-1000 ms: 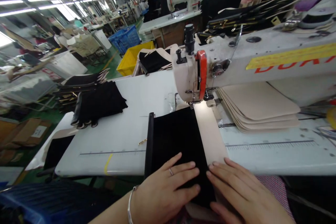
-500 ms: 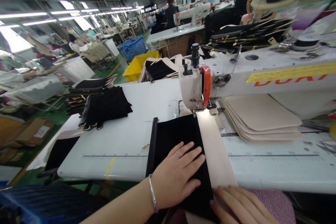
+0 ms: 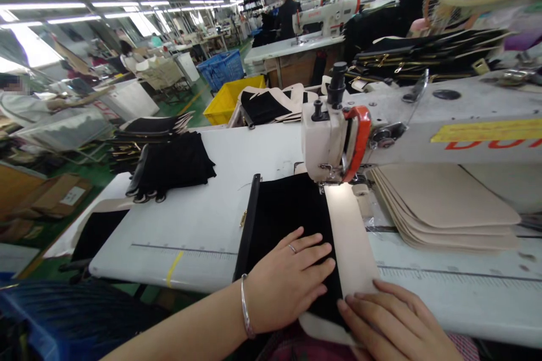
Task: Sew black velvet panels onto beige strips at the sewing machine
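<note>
Where smooth beige panel (image 3: 351,242) meets flat, rectangular black cloth (image 3: 292,208) below the sewing machine (image 3: 324,149), your left hand (image 3: 290,282) lies spread atop the cloth; your right hand (image 3: 396,324) covers the panel's near end, any pinch indiscernible.

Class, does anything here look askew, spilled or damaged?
Nothing looks spilled or damaged. Only the stack of flat beige rounded-corner panels beside the near white metal sewing machine looks slightly askew: its edges don't line up.

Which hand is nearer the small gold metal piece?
Left. The left hand lies on the black fabric, right of the gold metal piece; the right hand is farther right, on the pale panel's near part.
</note>
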Available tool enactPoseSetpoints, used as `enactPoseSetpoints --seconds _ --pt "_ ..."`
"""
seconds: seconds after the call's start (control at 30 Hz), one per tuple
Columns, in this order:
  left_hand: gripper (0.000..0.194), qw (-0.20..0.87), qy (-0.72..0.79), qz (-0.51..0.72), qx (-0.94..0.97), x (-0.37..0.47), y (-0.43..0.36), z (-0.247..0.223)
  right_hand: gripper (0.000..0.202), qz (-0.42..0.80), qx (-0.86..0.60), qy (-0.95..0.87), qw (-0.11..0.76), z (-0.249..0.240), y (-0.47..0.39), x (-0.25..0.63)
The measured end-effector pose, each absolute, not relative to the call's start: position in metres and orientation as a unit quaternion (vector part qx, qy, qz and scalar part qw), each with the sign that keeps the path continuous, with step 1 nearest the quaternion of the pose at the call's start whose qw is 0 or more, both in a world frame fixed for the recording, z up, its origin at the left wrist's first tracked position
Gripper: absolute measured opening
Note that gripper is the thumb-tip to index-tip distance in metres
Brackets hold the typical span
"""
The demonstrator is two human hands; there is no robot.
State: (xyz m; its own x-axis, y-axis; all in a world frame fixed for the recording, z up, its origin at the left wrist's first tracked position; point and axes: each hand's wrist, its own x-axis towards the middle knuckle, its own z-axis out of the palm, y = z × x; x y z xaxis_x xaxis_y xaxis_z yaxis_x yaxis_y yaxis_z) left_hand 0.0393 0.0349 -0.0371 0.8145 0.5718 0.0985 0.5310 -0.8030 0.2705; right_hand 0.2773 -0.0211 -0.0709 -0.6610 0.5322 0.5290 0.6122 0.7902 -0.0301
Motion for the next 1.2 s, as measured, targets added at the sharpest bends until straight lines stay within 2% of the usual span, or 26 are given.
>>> enactPoseSetpoints --seconds 0.33,0.43,0.53,1.2 --pt "0.024 0.102 0.238 0.169 0.951 0.035 0.032 -0.052 0.027 0.013 -0.378 -0.875 0.303 -0.067 -0.004 0.268" --pt "0.025 0.106 0.233 0.161 0.953 0.035 0.038 -0.055 0.033 0.034 -0.399 -0.871 0.284 -0.070 0.000 0.266" --pt "0.026 0.105 0.228 0.160 0.955 0.036 0.047 -0.055 0.030 0.048 -0.430 -0.861 0.269 -0.072 0.004 0.265" --pt "0.027 0.033 0.245 0.120 0.962 0.047 0.116 -0.059 0.038 0.009 -0.444 -0.874 0.199 -0.071 0.063 0.268"
